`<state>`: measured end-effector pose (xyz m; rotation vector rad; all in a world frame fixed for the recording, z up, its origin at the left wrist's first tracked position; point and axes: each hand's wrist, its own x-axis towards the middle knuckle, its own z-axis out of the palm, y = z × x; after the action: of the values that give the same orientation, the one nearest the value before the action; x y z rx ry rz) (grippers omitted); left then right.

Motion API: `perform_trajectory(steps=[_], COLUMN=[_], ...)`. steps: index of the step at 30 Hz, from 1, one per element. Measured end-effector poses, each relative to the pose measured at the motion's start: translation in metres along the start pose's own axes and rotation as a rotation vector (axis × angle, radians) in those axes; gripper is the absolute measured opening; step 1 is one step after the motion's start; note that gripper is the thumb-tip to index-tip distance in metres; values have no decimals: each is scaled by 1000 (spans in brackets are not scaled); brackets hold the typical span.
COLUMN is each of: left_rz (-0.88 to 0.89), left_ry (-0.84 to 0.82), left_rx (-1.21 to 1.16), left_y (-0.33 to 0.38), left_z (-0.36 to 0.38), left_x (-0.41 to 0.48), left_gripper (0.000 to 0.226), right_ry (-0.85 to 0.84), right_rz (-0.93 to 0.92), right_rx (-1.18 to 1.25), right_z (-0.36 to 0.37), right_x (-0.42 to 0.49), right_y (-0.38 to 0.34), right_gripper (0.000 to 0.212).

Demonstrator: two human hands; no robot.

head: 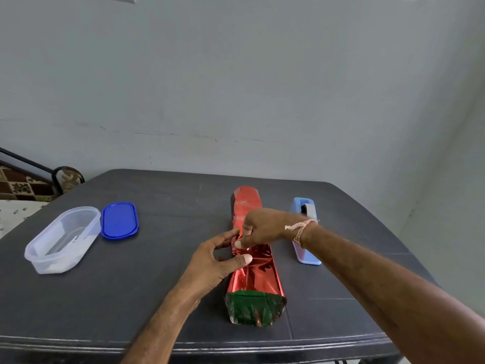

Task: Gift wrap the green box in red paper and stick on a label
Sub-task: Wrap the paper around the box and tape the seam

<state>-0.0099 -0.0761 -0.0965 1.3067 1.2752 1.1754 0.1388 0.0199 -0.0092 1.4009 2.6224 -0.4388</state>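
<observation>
A long box wrapped in shiny red paper (pixel 258 269) lies lengthwise on the dark table (pixel 131 298). Its green end (pixel 253 307) shows at the near side inside the open paper sleeve. My left hand (pixel 215 261) rests against the left side of the wrap, thumb pressing on the top seam. My right hand (pixel 262 227) reaches over from the right and pinches at the paper's edge near the left fingers. What sits between its fingertips is too small to make out. No label is visible.
A light blue tape dispenser (pixel 305 232) stands just right of the box, partly behind my right wrist. At the left are a clear plastic container (pixel 63 239) and its blue lid (pixel 119 220). A wall rises behind the table.
</observation>
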Motion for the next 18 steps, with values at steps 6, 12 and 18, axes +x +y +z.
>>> perform_trajectory(steps=[6, 12, 18], left_rz=[-11, 1, 21], left_ry=[6, 19, 26], left_rx=[-9, -26, -32], left_y=[1, -1, -4], left_z=[0, 3, 4], left_x=[-2, -3, -1], left_gripper=[82, 81, 86], right_ry=[65, 94, 96], right_rz=[14, -6, -15], right_rx=[-145, -229, -244], right_z=[-2, -2, -2], right_x=[0, 1, -3], right_y=[-2, -5, -6], right_gripper=[48, 48, 46])
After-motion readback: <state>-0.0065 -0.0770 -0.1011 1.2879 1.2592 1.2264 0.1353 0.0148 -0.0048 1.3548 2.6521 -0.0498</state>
